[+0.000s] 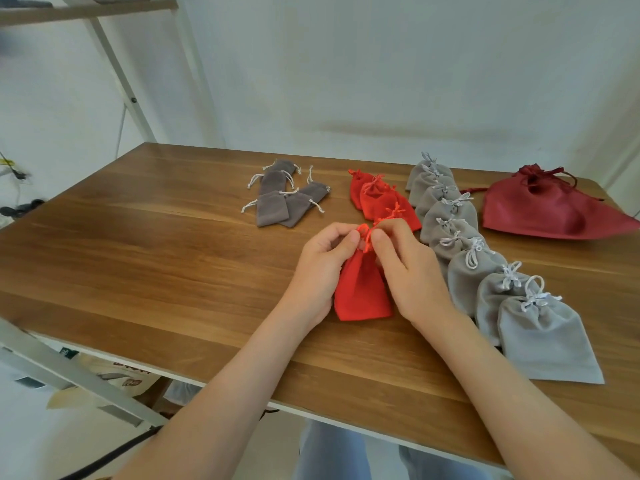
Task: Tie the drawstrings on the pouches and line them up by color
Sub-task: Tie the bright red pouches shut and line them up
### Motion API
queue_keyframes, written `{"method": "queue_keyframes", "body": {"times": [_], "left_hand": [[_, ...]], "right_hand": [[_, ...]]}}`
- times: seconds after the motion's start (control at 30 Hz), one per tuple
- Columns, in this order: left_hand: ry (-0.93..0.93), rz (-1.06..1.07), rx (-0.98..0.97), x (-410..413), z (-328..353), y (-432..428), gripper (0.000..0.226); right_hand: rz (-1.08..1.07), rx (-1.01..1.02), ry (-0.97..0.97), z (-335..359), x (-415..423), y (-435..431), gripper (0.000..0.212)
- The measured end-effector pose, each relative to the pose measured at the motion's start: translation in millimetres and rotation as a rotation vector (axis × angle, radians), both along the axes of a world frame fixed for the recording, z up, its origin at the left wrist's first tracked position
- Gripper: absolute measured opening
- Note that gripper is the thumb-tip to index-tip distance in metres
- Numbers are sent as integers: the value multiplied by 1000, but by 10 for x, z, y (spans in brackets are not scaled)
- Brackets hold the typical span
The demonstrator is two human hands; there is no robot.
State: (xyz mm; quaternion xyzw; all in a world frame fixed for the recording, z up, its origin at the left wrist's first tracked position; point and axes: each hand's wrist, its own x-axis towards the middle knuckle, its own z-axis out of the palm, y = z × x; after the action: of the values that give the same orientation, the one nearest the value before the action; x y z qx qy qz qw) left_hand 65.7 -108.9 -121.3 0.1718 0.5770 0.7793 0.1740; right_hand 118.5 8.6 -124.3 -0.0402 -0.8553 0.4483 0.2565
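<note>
1. Closest to me, the table carried every pouch, and I judged the job to be somewhat past halfway.
2. At the far right the big dark red pouch lay alone with its mouth gathered. I could not tell whether it was knotted.
3. On my right the light grey pouches ran in one overlapping row from the far side toward me, each with a bow, so that colour looked done.
4. Just left of them, three tied red pouches made a short row.
5. Below that row a fourth red pouch lay flat between my left hand and right hand. The fingers of both were pinched on its drawstring at the neck, and I judged the knot unfinished.
6. Farther off to the left, the small dark grey pouches sat in a loose heap with slack cords. They looked untied and unsorted.
</note>
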Motion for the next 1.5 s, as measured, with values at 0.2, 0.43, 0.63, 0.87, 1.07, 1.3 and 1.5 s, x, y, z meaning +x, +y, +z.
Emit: {"method": "queue_keyframes", "body": {"times": [0.2, 0.43, 0.63, 0.87, 1.07, 1.3, 1.5], "left_hand": [[-12, -9, 12, 0, 32, -20, 20], [299, 213, -163, -7, -51, 3, 31], [305, 240, -71, -16, -36, -31, 27], [87, 269, -19, 7, 3, 1, 9], [112, 355, -108, -25, -70, -5, 10], [281, 325, -236, -15, -91, -6, 18], [327, 299, -302, 11, -78, -1, 21]], "right_hand": [[-14, -209, 13, 32, 16, -9, 59], [16, -55, -62, -15, -29, 12, 17], [111, 187, -122, -58, -62, 36, 16], [10, -50, -30, 31, -21, 3, 14], [186, -502, 42, 57, -22, -51, 23], [181, -417, 13, 8, -61, -42, 26], [111, -317, 10, -3, -67, -49, 19]]}}
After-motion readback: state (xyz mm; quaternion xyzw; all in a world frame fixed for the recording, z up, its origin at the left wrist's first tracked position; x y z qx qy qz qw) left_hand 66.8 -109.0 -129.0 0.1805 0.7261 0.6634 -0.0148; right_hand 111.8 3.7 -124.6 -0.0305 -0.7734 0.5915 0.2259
